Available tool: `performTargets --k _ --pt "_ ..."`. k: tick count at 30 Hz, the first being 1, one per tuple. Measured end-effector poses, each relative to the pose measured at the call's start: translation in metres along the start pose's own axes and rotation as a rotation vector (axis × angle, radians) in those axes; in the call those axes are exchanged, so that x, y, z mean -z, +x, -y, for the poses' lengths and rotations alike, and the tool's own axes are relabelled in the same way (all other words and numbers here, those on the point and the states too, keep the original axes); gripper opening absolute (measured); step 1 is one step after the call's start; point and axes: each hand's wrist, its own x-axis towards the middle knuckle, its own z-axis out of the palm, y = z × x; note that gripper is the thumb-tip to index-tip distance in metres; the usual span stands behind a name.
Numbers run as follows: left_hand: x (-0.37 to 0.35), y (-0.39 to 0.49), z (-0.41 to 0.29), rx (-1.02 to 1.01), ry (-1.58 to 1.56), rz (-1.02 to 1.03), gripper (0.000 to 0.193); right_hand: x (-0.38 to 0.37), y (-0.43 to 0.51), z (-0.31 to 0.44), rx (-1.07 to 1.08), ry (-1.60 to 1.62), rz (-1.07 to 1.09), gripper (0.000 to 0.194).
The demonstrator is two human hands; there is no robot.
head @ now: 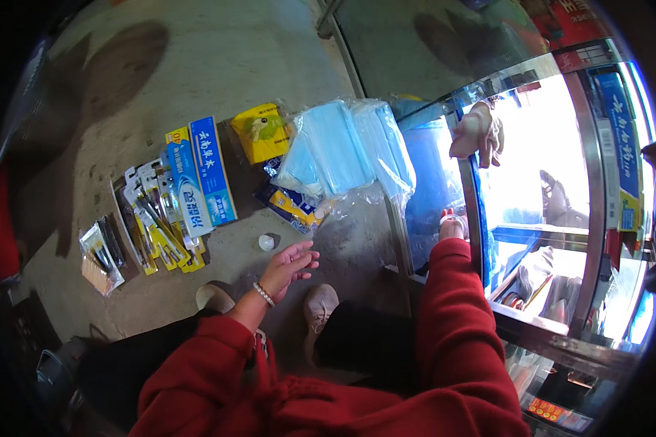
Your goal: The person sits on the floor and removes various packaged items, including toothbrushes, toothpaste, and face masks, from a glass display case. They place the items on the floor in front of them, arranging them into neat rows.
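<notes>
My left hand (291,266), a beaded bracelet at its wrist, hovers palm inward over the floor with fingers apart and nothing in it. Just beyond it lies a small round whitish object (267,242). My right hand (451,226) reaches into the glass display case (473,218); a pale ring-shaped thing shows around or on it, and whether it holds anything is unclear. On the floor lie bagged blue face masks (336,150), a yellow packet (261,134), a dark blue and yellow packet (292,210), toothpaste boxes (213,169) and packaged toothbrushes (156,218).
Packs of small sticks (101,259) lie at the far left. A crumpled cloth (478,134) hangs on the case's frame. More boxes (618,147) stand at the right. My shoes (321,311) are on the floor close to the goods. The case's metal edge runs along my right side.
</notes>
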Motion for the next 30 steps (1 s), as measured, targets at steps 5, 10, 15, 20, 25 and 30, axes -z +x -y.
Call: performTargets --k 5,10,15,20,25,30 --pt "-0.003 0.005 0.001 0.03 0.024 0.023 0.044 -0.004 0.059 -0.006 -0.079 0.022 0.088 0.02" --pt "-0.006 0.006 0.001 0.032 -0.022 0.027 0.043 -0.007 0.058 -0.01 -0.048 0.037 0.101 0.023" --pt "-0.01 -0.003 -0.002 0.014 -0.001 0.057 0.043 -0.011 -0.001 -0.021 0.088 0.088 0.023 0.028" --pt "-0.026 -0.025 -0.016 -0.036 0.05 0.091 0.043 0.011 -0.055 -0.016 -0.021 0.05 0.205 0.032" --pt "-0.038 -0.05 -0.033 -0.086 0.187 0.112 0.039 0.04 -0.134 -0.036 -0.032 0.094 0.253 0.029" --pt "-0.059 -0.073 -0.043 -0.132 0.222 0.189 0.045 0.095 -0.227 -0.038 -0.009 -0.052 0.449 0.029"
